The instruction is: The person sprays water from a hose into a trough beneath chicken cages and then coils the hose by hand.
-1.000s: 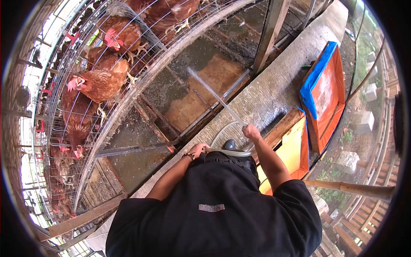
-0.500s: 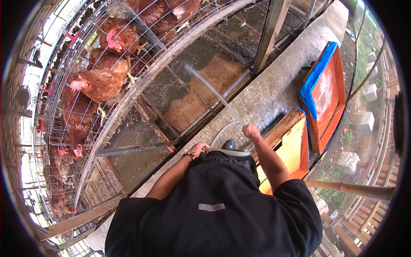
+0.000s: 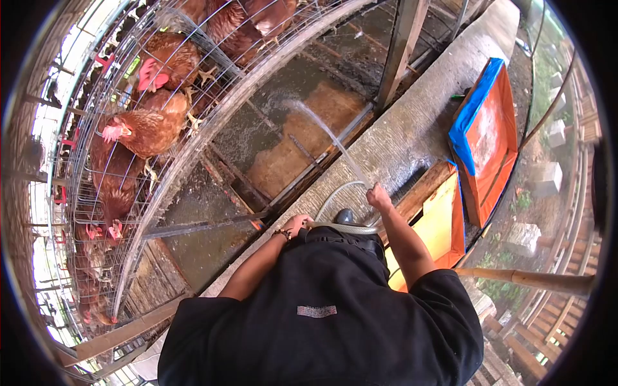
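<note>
My right hand (image 3: 378, 197) is closed around the end of a clear hose (image 3: 354, 228), in front of my waist. From it a stream of water (image 3: 331, 136) shoots forward and left onto the wet floor under the cages. Part of the hose loops on the walkway side, and another length crosses in front of my belt. At the left of that length, my left hand (image 3: 298, 225) is closed on the hose, a dark bracelet at its wrist. The tip of a dark boot (image 3: 344, 216) shows between my hands.
Brown hens (image 3: 151, 122) stand in a wire cage (image 3: 212, 109) at the left. A wooden post (image 3: 400, 55) rises beside the concrete walkway (image 3: 412, 125). At the right lean an orange-and-blue tray (image 3: 486, 141) and a yellow-lined one (image 3: 432, 228). A bamboo pole (image 3: 528, 280) juts in nearby.
The water stream has swung slightly to the right, its far end landing nearer the brown patch. Both hands keep their hold, and a hen's head in the cage has shifted.
</note>
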Tool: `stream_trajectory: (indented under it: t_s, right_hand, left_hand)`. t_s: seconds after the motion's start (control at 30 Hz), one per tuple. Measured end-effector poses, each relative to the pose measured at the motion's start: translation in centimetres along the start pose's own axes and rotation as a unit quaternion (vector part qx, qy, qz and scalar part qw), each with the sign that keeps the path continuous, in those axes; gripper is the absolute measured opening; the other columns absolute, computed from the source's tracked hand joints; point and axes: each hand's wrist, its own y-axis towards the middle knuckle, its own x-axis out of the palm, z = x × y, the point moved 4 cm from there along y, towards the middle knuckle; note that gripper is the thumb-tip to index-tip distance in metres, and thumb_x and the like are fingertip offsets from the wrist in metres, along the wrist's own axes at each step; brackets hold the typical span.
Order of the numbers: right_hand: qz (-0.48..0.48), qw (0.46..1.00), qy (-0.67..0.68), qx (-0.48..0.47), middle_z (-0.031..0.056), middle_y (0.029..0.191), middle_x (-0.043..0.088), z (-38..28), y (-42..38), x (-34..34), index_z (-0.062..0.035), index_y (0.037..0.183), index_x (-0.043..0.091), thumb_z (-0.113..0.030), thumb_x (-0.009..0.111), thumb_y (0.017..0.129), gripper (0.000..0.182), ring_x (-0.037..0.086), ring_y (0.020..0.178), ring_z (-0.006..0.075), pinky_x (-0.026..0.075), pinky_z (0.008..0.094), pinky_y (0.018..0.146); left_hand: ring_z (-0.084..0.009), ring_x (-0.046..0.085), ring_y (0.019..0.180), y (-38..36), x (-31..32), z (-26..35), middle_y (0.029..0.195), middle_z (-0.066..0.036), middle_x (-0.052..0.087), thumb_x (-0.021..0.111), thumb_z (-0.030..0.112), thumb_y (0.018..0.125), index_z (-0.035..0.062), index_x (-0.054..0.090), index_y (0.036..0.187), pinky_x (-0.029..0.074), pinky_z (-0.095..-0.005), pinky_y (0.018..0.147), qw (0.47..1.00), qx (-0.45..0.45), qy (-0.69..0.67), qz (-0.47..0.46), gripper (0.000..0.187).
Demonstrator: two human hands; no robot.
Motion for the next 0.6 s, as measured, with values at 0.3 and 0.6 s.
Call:
stream_trajectory:
  t_s: [0.3,0.6]
  right_hand:
    - [0.052,0.998,0.037,0.006,0.0365,0.092,0.055,0.5,-0.1,-0.9,0.0093,0.111,0.040,-0.023,0.042,0.080,0.044,0.054,0.092,0.0494,0.042,0.0517,0.083]
    - [0.069,0.995,0.063,0.030,0.0380,0.097,0.054,0.4,-0.5,-2.3,0.0076,0.121,0.036,-0.021,0.042,0.080,0.051,0.053,0.096,0.0493,0.040,0.0498,0.088]
  left_hand:
    - [-0.0191,0.062,0.088,0.7,0.1,-0.9,0.094,-0.011,0.065,0.070,0.012,0.068,0.0036,0.063,0.094,0.048,-0.0308,0.080,0.999,-0.016,0.026,-0.016,0.028]
    - [-0.0216,0.061,0.089,0.2,-0.3,0.4,0.092,-0.013,0.064,0.070,0.012,0.066,0.0041,0.063,0.094,0.047,-0.0315,0.079,0.999,-0.022,0.024,-0.011,0.031]
